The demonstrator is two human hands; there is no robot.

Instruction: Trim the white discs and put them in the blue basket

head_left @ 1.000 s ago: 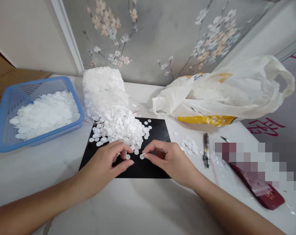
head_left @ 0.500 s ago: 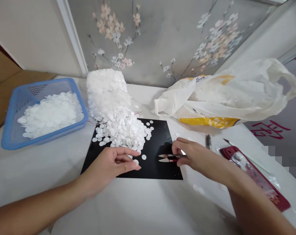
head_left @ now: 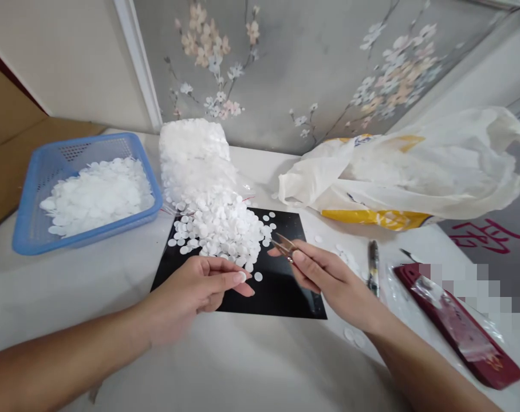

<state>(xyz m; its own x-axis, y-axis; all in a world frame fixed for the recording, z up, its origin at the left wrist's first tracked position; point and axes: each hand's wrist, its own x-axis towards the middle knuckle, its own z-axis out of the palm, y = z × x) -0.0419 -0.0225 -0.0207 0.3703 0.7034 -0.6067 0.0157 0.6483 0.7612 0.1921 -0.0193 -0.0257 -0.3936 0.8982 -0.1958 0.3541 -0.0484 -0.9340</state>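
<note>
Between thumb and fingers, my left hand (head_left: 212, 283) pinches a white disc (head_left: 241, 277) over the front of a black mat (head_left: 281, 292). My right hand (head_left: 324, 272) holds small scissors (head_left: 284, 247), their blades apart and pointing left above the mat's right part. Behind my left hand, a heap of white discs (head_left: 229, 229) spreads over the mat from a clear plastic bag (head_left: 195, 149) full of discs. One loose disc (head_left: 258, 276) lies on the mat between my hands.
At the left stands a blue basket (head_left: 88, 232) of white discs. A white and yellow plastic bag (head_left: 397, 177) lies at the back right. A pen (head_left: 373, 266) and a dark red case (head_left: 461, 326) are at the right, with a few loose discs near my right arm.
My right hand has raised the scissors from low over the mat and turned them, blades now spread. My left thumb and fingers have closed on a disc. The view has shifted slightly.
</note>
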